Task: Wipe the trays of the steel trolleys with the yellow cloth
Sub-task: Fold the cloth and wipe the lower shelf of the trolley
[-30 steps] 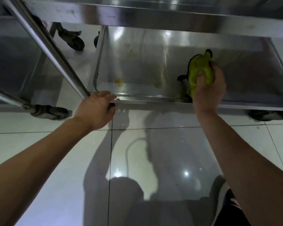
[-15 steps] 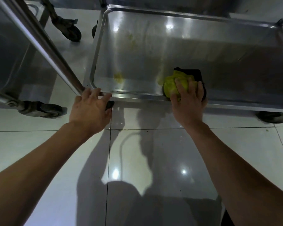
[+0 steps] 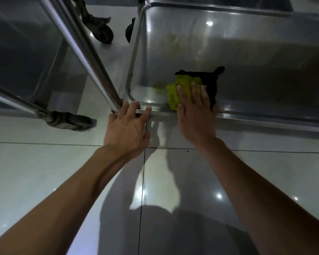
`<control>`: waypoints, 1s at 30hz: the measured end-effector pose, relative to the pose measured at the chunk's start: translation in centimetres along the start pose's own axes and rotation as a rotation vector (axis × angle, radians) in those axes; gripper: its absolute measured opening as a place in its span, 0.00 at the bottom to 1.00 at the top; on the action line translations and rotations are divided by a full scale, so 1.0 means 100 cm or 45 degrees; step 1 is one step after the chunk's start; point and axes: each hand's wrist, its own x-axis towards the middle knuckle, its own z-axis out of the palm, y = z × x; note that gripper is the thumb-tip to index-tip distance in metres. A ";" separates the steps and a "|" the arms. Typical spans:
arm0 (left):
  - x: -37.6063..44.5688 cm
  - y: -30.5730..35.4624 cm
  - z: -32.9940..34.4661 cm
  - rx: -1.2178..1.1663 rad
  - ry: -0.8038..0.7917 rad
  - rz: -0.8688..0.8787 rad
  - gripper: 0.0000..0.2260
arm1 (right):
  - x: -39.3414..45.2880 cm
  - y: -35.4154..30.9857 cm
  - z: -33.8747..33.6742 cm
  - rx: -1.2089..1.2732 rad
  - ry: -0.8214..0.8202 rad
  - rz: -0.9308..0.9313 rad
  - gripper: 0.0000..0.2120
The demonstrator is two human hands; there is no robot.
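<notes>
A steel trolley's bottom tray lies low over the floor, shiny, with yellowish smears near its left end. The yellow cloth, black on one side, lies flat near the tray's front rim. My right hand presses it down with straight fingers spread over it. My left hand rests on the tray's front left corner, its fingers over the rim beside the trolley's upright post.
A second steel trolley stands at the left, its castor wheel on the glossy tiled floor. Two more castors sit in the gap between the trolleys. My shadow falls on the tiles below.
My right hand brought the cloth down from the air onto the tray and slid it left along the front rim. My left hand stayed at the corner, fingers now spread on the rim.
</notes>
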 end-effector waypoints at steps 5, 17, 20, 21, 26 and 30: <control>-0.006 -0.001 0.004 -0.153 0.068 -0.043 0.32 | 0.030 -0.048 0.014 -0.010 -0.159 -0.295 0.27; -0.020 -0.016 0.008 -0.187 0.076 -0.063 0.28 | 0.061 -0.085 0.009 0.033 -0.335 -0.623 0.24; -0.020 -0.015 0.007 -0.161 0.070 -0.048 0.28 | 0.057 -0.070 0.003 0.093 -0.289 -0.583 0.24; -0.019 -0.014 0.006 -0.161 0.071 -0.048 0.28 | 0.055 -0.060 0.000 0.115 -0.289 -0.545 0.24; -0.018 -0.007 0.004 -0.162 0.042 -0.070 0.28 | 0.031 0.012 -0.021 0.296 -0.110 -0.274 0.27; -0.012 -0.002 0.006 -0.225 0.103 -0.069 0.25 | 0.013 0.049 -0.031 0.211 0.003 -0.105 0.28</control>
